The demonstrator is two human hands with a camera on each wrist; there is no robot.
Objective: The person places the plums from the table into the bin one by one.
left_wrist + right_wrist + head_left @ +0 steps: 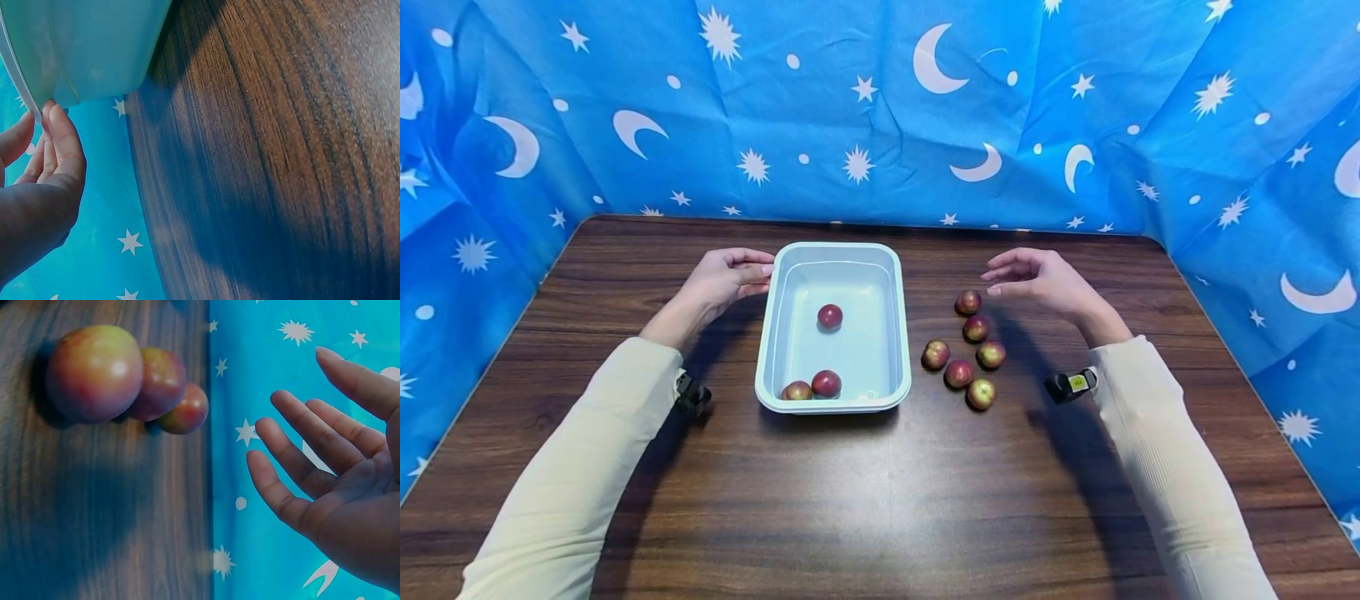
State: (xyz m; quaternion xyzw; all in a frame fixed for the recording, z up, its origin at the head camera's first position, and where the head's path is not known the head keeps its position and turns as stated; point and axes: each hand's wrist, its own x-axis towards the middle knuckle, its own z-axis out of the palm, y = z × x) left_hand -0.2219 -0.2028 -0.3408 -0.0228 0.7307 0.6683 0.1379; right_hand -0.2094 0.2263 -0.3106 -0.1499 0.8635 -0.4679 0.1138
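A white rectangular plastic tub stands on the table. Inside it lie a dark red fruit near the middle and two more at its front edge, one of them a mottled fruit. My left hand pinches the tub's left rim between thumb and fingers, as the tub wall in the left wrist view also shows. To the right of the tub several small round red-and-yellow fruits lie loose on the wood. Over the far end of them hovers my right hand, fingers extended and spread, holding nothing.
The dark wood-grain table reaches back to a blue curtain with white moons and stars, which also rises along both sides. Each wrist carries a small black camera, such as the right one.
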